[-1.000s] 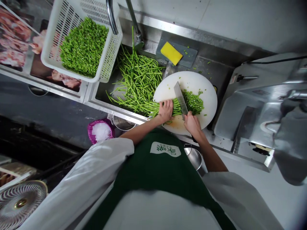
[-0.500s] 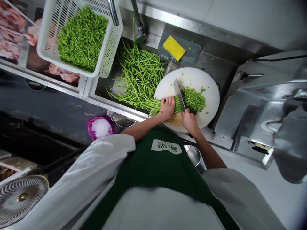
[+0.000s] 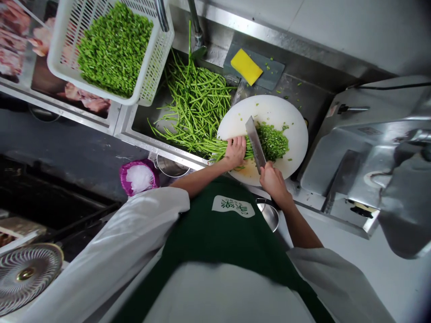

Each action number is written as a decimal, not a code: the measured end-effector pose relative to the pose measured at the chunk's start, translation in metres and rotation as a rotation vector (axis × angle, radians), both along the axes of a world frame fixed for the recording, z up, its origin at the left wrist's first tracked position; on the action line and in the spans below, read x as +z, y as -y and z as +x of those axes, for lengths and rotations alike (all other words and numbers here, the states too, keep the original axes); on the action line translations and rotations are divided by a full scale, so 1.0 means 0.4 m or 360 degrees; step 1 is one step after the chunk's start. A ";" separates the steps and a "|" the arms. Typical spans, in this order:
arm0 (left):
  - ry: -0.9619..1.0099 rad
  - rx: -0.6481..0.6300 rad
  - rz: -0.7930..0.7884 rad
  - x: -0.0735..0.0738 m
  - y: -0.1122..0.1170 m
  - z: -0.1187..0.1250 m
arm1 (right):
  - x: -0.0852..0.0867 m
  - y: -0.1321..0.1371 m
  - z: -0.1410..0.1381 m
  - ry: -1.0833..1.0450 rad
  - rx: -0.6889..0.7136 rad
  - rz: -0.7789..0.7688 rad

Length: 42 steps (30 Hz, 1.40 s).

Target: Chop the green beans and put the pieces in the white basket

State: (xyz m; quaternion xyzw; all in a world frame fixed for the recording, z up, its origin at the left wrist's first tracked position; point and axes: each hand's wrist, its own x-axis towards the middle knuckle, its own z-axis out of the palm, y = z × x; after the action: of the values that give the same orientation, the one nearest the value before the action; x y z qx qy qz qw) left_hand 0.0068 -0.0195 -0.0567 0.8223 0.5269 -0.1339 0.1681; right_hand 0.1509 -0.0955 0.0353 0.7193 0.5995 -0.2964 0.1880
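Observation:
On a round white cutting board [image 3: 269, 107], my left hand [image 3: 236, 151] presses down with curled fingers on a bundle of long green stems [image 3: 218, 147]. My right hand [image 3: 272, 179] is closed round the handle of a kitchen knife [image 3: 256, 146]. Its broad blade lies at a slant just right of my left fingers, across the cut end of the bundle. Right of the blade is a pile of chopped green pieces [image 3: 274, 141]. The stems run left off the board into a heap of uncut stems [image 3: 198, 107] in the sink.
A white plastic basket [image 3: 144, 85] of chopped greens stands left of the sink [image 3: 141, 134], beside trays of raw meat [image 3: 87, 99]. A yellow sponge [image 3: 246, 67] lies behind the board. A metal machine [image 3: 357, 157] stands at the right; a purple-lined bin [image 3: 139, 177] is below.
My right hand has drawn the knife toward my body and slightly right. My left hand stays on the stems. The view has shifted a little.

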 end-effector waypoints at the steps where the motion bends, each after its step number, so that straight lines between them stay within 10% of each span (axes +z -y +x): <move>1: 0.0004 -0.0007 0.0013 -0.003 0.000 -0.001 | -0.021 -0.009 -0.005 -0.0016 0.0002 0.0016; 8: -0.0033 -0.0028 0.0095 -0.002 0.002 -0.001 | -0.137 -0.051 -0.001 -0.0098 -0.0050 0.0153; 18: -0.0037 -0.0077 0.0009 0.036 -0.022 0.004 | -0.144 -0.014 0.028 -0.0044 -0.0115 0.0202; 33: -0.0071 0.0055 0.0044 0.021 0.028 -0.014 | 0.046 0.029 0.018 0.0092 0.0039 0.0073; 42: -0.0040 0.0059 0.0029 0.012 0.026 -0.013 | -0.092 -0.039 -0.018 0.0020 0.0038 0.0070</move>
State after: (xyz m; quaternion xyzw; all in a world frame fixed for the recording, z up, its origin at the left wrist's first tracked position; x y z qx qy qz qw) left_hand 0.0015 -0.0299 -0.0520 0.8122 0.5453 -0.1363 0.1565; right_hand 0.1438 -0.0798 -0.0017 0.7179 0.6133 -0.2763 0.1793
